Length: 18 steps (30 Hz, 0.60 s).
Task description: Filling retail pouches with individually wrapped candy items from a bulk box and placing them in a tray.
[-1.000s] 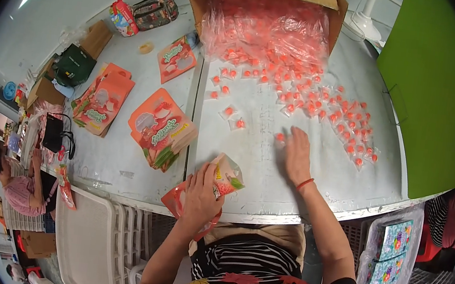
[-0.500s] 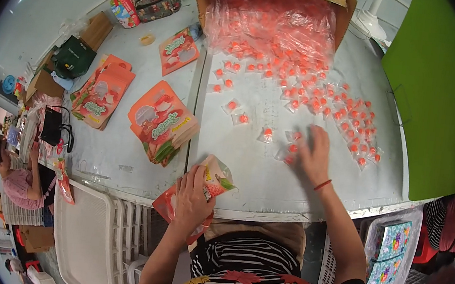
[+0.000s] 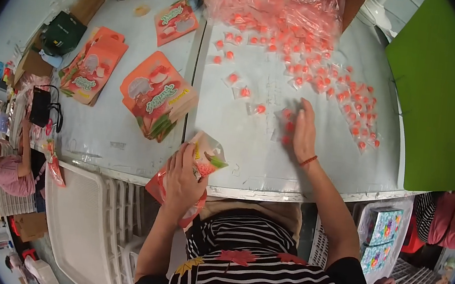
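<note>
My left hand (image 3: pixel 182 182) is wrapped round a red pouch (image 3: pixel 210 158) at the table's front edge. The pouch's clear and green-printed end points away from me onto the tabletop. My right hand (image 3: pixel 305 131) rests on its edge on the table, fingers stretched out together and palm facing left. Right beside that palm lies a short row of individually wrapped red candies (image 3: pixel 288 126). A few more wrapped candies (image 3: pixel 244 92) lie loose to the left of them.
A cardboard box (image 3: pixel 356 8) lined with clear plastic spills a heap of wrapped candies (image 3: pixel 304 61) at the back. Stacked flat pouches (image 3: pixel 157 97) lie on the left, with further pouches (image 3: pixel 94 68) beyond. A green panel (image 3: pixel 436 104) borders the right side. White trays (image 3: pixel 75 220) stand below the table.
The whole view has shifted, so the table sits higher in the picture. My right hand has turned onto its edge beside the candies. My left hand keeps its hold on the pouch.
</note>
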Motion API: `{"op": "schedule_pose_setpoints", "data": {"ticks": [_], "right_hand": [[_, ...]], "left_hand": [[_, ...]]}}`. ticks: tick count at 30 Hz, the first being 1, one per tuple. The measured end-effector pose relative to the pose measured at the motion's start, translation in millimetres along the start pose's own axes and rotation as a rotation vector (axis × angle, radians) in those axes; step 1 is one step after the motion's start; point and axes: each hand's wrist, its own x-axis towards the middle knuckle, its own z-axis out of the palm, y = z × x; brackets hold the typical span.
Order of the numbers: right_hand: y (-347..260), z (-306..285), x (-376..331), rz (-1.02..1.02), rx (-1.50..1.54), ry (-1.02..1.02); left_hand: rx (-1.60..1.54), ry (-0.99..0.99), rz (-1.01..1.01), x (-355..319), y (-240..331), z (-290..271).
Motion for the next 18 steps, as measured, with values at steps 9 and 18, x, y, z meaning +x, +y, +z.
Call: {"op": "schedule_pose_setpoints", "data": {"ticks": [9, 18], "right_hand": [[-6, -25, -5, 0.245, 0.433, 0.106], [-52, -15, -13, -0.13, -0.291, -0.121]], "left_hand": [[-0.014, 0.009, -0.018, 8, 2, -2], [-0.009, -0.007, -0.034, 8, -2, -1]]}}
